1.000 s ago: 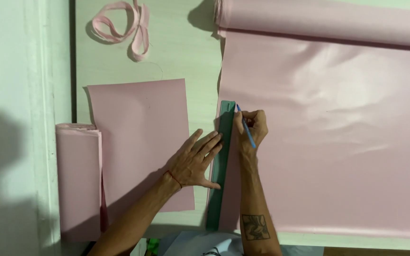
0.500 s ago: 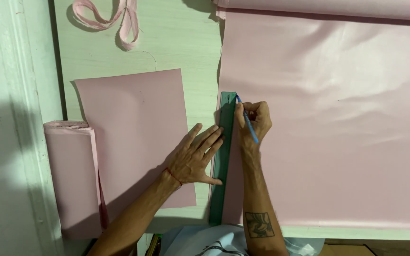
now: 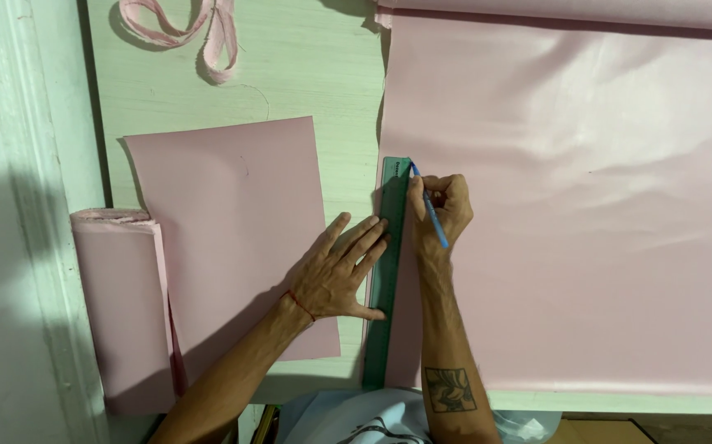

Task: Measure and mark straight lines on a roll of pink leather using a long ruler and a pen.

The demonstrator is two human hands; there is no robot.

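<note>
Head view: green ruler point(image 3: 387, 271) lying lengthwise along the left edge of the pink sheet point(image 3: 586, 214), far end near the pen tip, near end at the table's front edge. Left hand point(image 3: 341, 271) spread flat and wide, fingertips pressing the ruler's left side, palm resting on a cut pink piece point(image 3: 232, 230). Right hand point(image 3: 445, 210) closed narrow around a blue pen point(image 3: 428, 205), tip touching the sheet just beside the ruler's right edge near its far end. Sheet running up to a roll point(image 3: 570, 12) at the top of the frame. Folded pink cloth point(image 3: 121, 304) left of the cut piece, partly under it. Pink strip point(image 3: 199, 29) looped on the pale table point(image 3: 323, 74) at top left.
</note>
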